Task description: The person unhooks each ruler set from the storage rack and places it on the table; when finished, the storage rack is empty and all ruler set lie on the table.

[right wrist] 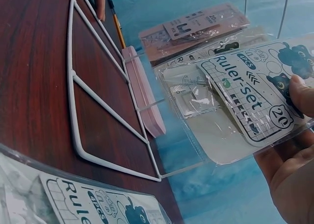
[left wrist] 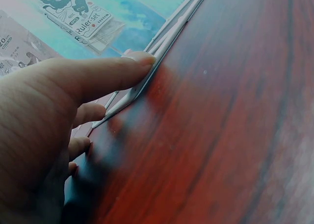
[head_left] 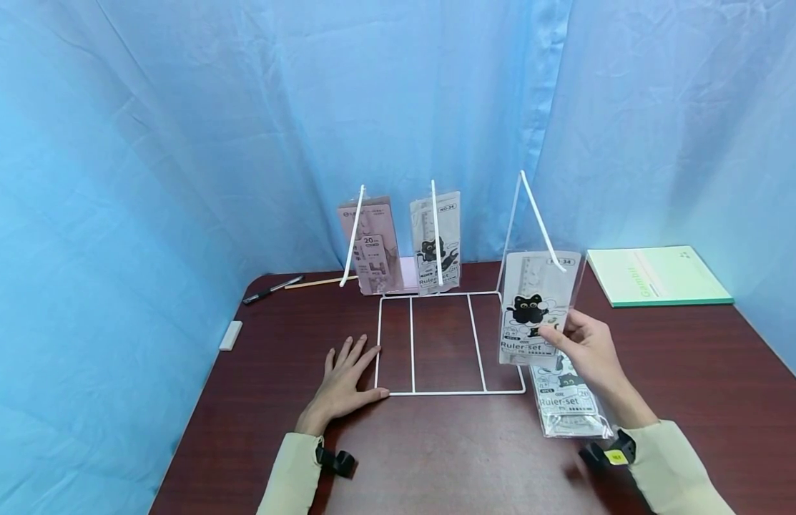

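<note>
My right hand [head_left: 587, 350] pinches a clear ruler-set pack [head_left: 529, 315] with black cat pictures, thumb in front and fingers behind. The pack is upright at the right hook [head_left: 542, 222] of a white wire rack [head_left: 439, 393], its top edge overlapping the hook's tip in the head view. Flat on the table, my left hand [head_left: 346, 379] has its fingers spread, with the thumb [left wrist: 132, 69] on the rack's base wire in the left wrist view. Another ruler-set pack [head_left: 436, 243] hangs on the middle hook, and a pink ruler pack [head_left: 372, 247] on the left one.
More ruler-set packs [head_left: 568, 408] lie stacked below my right hand, beside the base. A pink box [right wrist: 142, 91] stands behind the rack. A green notebook [head_left: 658, 277] lies at back right; a pen [head_left: 273, 289], a pencil [head_left: 320, 282] and a white block [head_left: 230, 335] lie left.
</note>
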Demonstrator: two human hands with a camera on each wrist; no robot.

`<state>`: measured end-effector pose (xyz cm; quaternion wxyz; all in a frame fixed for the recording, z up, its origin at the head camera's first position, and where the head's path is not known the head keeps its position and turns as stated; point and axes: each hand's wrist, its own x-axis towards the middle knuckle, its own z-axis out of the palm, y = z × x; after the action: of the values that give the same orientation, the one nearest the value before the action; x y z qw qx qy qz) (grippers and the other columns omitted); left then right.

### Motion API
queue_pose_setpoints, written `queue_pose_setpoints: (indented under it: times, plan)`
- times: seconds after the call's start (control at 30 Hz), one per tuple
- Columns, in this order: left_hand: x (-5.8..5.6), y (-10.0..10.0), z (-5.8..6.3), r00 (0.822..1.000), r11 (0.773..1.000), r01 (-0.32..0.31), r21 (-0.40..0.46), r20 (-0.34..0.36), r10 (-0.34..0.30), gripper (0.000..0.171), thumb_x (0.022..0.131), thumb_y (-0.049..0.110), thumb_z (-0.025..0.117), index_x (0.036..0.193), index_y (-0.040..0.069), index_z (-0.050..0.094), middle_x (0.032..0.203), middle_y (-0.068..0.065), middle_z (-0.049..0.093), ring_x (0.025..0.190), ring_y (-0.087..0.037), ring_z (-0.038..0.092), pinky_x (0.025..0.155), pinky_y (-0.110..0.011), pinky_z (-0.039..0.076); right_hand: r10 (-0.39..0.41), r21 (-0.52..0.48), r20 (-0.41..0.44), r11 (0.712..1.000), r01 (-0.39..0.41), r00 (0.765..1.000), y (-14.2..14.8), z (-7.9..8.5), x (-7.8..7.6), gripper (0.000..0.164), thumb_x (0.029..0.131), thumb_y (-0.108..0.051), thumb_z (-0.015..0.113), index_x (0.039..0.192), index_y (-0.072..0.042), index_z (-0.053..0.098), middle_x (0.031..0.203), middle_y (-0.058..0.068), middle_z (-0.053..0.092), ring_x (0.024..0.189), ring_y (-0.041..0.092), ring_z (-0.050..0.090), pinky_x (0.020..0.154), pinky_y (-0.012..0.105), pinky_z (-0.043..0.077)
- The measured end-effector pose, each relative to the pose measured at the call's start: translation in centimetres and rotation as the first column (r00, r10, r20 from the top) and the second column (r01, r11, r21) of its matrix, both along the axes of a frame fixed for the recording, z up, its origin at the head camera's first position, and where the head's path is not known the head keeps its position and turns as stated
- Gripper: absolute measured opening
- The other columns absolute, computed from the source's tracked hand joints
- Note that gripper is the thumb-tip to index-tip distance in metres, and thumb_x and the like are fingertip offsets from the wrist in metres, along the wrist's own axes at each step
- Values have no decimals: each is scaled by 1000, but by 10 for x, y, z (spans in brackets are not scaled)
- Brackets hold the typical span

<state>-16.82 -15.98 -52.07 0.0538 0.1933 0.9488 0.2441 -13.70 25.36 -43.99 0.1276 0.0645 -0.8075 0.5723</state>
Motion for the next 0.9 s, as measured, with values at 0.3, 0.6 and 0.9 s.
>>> queue_pose_setpoints:
  times: [0.3, 0.6, 0.9]
  plan:
    - [0, 0, 0, 1000, 1000, -1, 6, -4, 1, 87, 82, 56, 73, 155, 23, 39, 168, -13, 23, 158, -39, 11, 120, -70, 5, 15, -4, -7, 1000, -15, 1000, 1, 1, 9, 23, 95, -5, 65, 112, -21, 69, 85, -29, 72, 73, -3, 71, 62, 18, 55]
    - [0, 0, -1, 1000, 1000, -2, 8, -4, 2, 87, 82, 56, 73, 155, 23, 39, 168, -13, 24, 158, -39, 11, 120, -71, 5, 8, 13, 24, 1000, -8, 1000, 1, 6, 18, 20, 96, -8, 65, 114, -15, 69, 86, -29, 72, 75, -2, 71, 63, 20, 56]
    - [0, 0, -1, 1000, 1000, -5, 10, 1, 5, 87, 83, 56, 73, 156, 22, 39, 168, -12, 23, 158, -39, 9, 121, -70, 4, 17, -9, 16, 1000, -17, 1000, 1, 6, 24, 25, 95, -3, 65, 112, -21, 70, 87, -27, 73, 75, -2, 71, 63, 19, 55]
